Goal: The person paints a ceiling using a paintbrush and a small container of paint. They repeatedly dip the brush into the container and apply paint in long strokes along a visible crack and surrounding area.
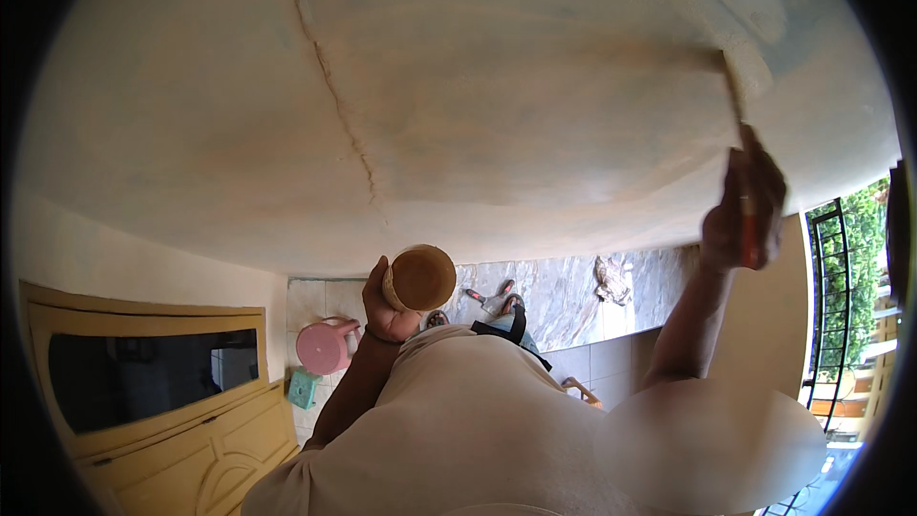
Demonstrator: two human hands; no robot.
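Note:
My left hand [390, 315] grips a round cup [421, 277] from its left side, with brownish contents or a brown inside showing through its open top. Raised at the right, my right hand [750, 201] is closed round the handle of a paintbrush [732, 86], part of it orange-red. The brush's dark tip meets or nearly meets the wall [535, 86], and motion smears it a little. Patchy beige and grey-blue tones cover this wall. A long jagged crack [334, 86] runs down its left part.
Below left stand a pink plastic stool [325, 346] and a small green container [302, 388]. A yellow wooden door [172, 459] with a dark glass pane is at the left. A crumpled cloth [613, 281] lies on the marbled floor. Black metal railings [829, 296] edge the right side.

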